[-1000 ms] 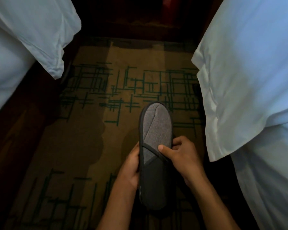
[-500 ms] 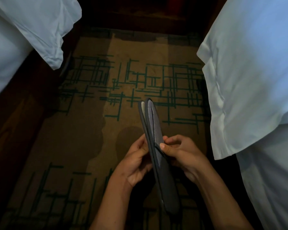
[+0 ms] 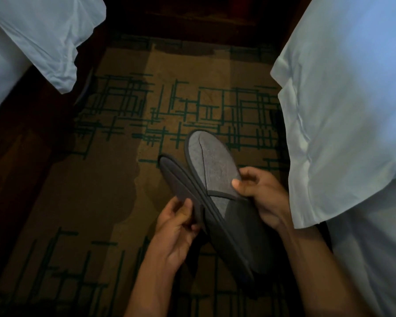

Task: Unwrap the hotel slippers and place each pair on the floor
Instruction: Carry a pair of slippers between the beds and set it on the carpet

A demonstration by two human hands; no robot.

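Floor was carpet (image 3: 114, 202), tan-brown with a dark green pattern of crossing straight lines, dimly lit, darker toward the near edge. A narrow aisle of it ran between two beds. White bedding (image 3: 39, 35) hung over the left bed's corner at upper left; more white bedding (image 3: 343, 115) draped down the right side, its lower edge falling just beside the right wrist. Dark wood bed base (image 3: 16, 170) showed under the left bedding. Dark wood furniture or wall (image 3: 192, 17) closed off the far end; too dark to tell which.

No containers or wrapping visible.

Both slippers were off the floor, held above the carpet at lower centre, toes pointing away from the person. Right slipper (image 3: 213, 165) faced up: grey fabric upper with a centre seam, dark trim, dark insole behind it. Right hand (image 3: 263, 193) gripped it at the right edge, thumb pressed on top of the upper, fingers curled underneath. Left slipper (image 3: 181, 181) was turned on edge, showing dark sole and rim, fanned out to the left; the two slippers overlapped and touched toward the heels. Left hand (image 3: 178, 223) pinched its lower edge between thumb and fingers, palm half open toward the camera.

Heels were lost in shadow near the forearms.
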